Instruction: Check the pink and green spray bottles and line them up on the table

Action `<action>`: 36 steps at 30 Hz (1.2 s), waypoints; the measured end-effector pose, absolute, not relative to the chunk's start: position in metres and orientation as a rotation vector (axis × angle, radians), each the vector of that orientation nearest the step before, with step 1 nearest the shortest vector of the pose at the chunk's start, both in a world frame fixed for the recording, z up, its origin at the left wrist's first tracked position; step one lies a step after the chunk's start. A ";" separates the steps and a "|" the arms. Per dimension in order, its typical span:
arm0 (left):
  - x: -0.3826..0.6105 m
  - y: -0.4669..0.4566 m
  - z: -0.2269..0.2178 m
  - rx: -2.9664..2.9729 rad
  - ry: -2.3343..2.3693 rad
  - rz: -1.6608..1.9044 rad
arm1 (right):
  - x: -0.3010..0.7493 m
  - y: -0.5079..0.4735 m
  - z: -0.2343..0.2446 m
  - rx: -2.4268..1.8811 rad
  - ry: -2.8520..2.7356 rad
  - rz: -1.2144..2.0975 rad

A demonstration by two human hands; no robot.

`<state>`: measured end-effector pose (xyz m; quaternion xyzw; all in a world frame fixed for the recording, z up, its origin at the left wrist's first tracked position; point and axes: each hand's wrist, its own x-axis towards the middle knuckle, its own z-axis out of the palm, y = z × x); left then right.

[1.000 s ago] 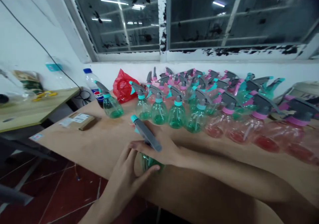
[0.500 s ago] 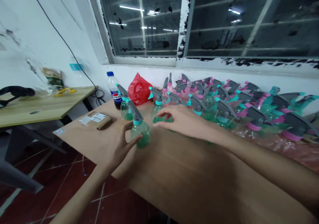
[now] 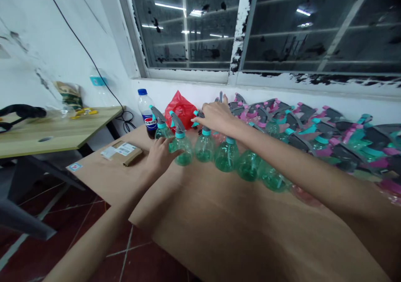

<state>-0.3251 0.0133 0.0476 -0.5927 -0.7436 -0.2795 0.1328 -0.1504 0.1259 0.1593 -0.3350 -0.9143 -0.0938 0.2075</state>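
Observation:
My left hand (image 3: 161, 154) is closed around the side of a clear green spray bottle (image 3: 184, 151) with a grey and turquoise trigger head, its thumb across the front. That bottle stands upright on the table. My right hand (image 3: 216, 115) is bent over the head of the neighbouring green spray bottle (image 3: 205, 149), hiding most of that head. Left of both is another green spray bottle (image 3: 161, 129), partly behind my left fingers. More green bottles, such as one with a visible dip tube (image 3: 227, 156), line up to the right beneath my right forearm.
Many grey-headed pink and turquoise spray bottles (image 3: 313, 127) crowd the table along the wall. A cola bottle (image 3: 147, 115), a red plastic bag (image 3: 180, 108) and a flat cardboard box (image 3: 125, 152) are at the left. A second table (image 3: 62, 133) stands beyond a gap.
My left hand has moved the green spray bottle back, level with the row. My right hand has risen from low on a bottle to the head of the bottle beside it.

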 end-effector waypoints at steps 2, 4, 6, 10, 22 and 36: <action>-0.327 0.018 0.049 -1.720 -2.156 -0.775 | -0.156 0.134 0.157 -0.959 -2.566 -0.263; -0.328 0.021 0.050 -1.718 -2.157 -0.751 | -0.159 0.141 0.155 -0.974 -2.590 -0.261; -0.329 0.024 0.051 -1.717 -2.158 -0.736 | -0.161 0.146 0.153 -0.978 -2.614 -0.255; -0.330 0.028 0.052 -1.732 -2.154 -0.723 | -0.160 0.148 0.153 -0.961 -2.649 -0.243; -0.327 0.029 0.053 -1.729 -2.178 -0.732 | -0.146 0.119 0.160 -0.700 -2.725 -0.194; -0.254 -0.054 0.057 -1.826 -2.205 -1.145 | -0.064 0.042 0.160 -0.425 -2.798 -0.274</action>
